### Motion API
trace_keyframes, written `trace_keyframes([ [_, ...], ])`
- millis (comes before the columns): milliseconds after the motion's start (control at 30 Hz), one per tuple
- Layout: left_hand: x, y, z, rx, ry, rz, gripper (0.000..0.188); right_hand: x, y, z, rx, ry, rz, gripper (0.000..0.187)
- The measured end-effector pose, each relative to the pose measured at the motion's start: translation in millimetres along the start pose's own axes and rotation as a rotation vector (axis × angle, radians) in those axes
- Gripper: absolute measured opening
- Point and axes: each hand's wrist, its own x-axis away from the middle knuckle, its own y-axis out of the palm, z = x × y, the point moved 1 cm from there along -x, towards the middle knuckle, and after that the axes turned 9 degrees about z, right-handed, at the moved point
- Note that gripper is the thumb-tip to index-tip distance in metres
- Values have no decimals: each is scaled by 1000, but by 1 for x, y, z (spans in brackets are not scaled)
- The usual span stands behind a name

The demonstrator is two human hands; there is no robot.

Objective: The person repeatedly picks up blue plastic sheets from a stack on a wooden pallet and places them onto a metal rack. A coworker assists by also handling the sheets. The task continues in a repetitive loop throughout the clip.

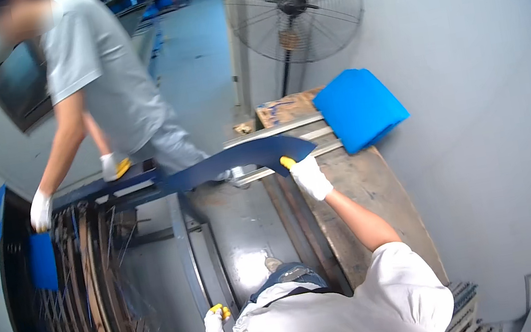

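My right hand (pixel 310 178), in a white glove with yellow fingertips, pinches the right end of a curved dark blue sheet (pixel 230 160). The thin, glossy sheet stretches left toward a metal frame by a co-worker (pixel 105 73). My left hand (pixel 214 322), gloved alike, hangs low beside a grey metal rail (pixel 190 261). Its fingers are loosely bent and apart, with nothing visible in them. One gloved hand of the co-worker (pixel 41 211) is at the top of a rack (pixel 90 284); the other (pixel 115 166) is by the frame's far side.
On the right stands a worn wooden table (pixel 370 212) with pale metal bars (pixel 280 127) and a folded bright blue sheet (pixel 362 109). A large pedestal fan (pixel 293 2) stands behind it by the wall. The rack at left holds several upright slats and thin wires.
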Motion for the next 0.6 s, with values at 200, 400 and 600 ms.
trace_keyframes([
  [200,-14,51,4,-7,-20,-68,15,-59,-106,115,510,127,113,34],
  [400,-29,100,20,41,40,-97,14,-125,-154,196,723,118,223,27],
  [600,-15,125,39,73,35,-27,15,-159,-158,247,597,362,216,18],
])
